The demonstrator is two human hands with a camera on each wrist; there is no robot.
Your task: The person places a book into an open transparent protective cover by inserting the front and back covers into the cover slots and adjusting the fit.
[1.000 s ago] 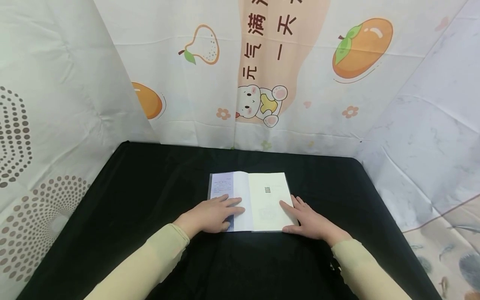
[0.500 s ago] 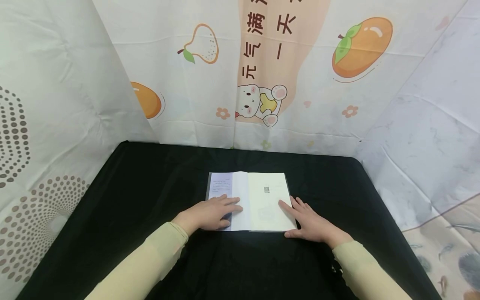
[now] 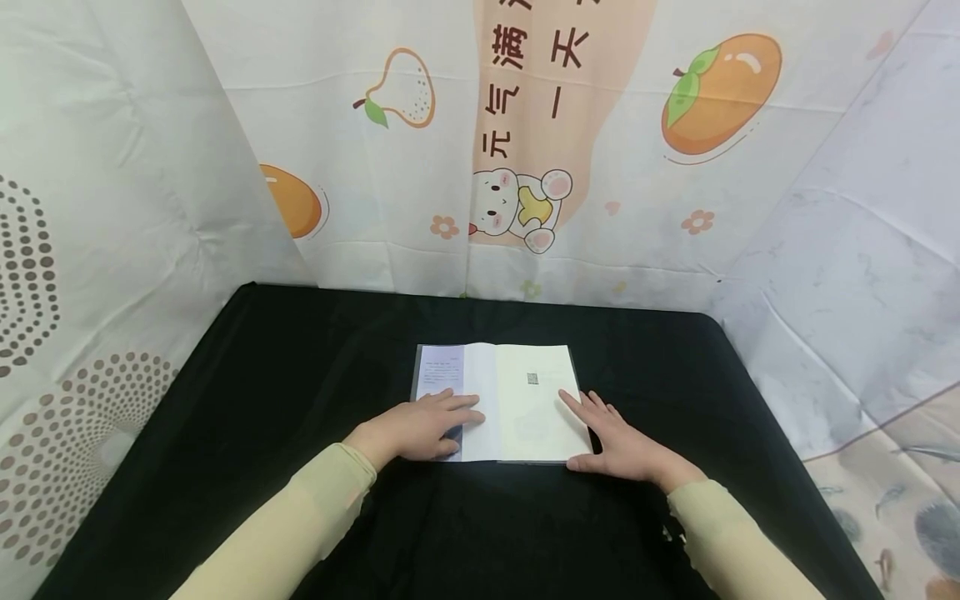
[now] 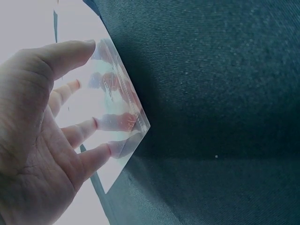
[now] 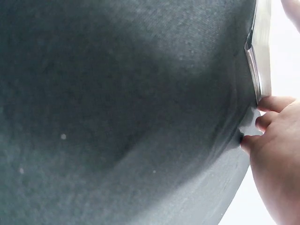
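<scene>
A book (image 3: 522,412) lies open on the black cloth in the head view, with a cream page carrying a small QR code (image 3: 532,378) on the right. On its left is a purple printed flap (image 3: 441,371) beside a white strip. My left hand (image 3: 420,427) rests on this left side, fingers spread; the left wrist view shows its fingertips on the glossy surface (image 4: 119,101). My right hand (image 3: 626,446) is at the book's right edge, index finger over the page margin and thumb by the lower corner. In the right wrist view, other fingertips touch the cloth beside the page block (image 5: 263,56).
A black cloth (image 3: 337,350) covers the table under the book. White printed curtains with fruit drawings and a cartoon bear (image 3: 517,208) hang behind the table, and more curtains hang along both sides.
My right index finger has moved slightly farther up the page's right margin, and the right thumb has shifted a little at the lower corner. The left hand stays on the flap.
</scene>
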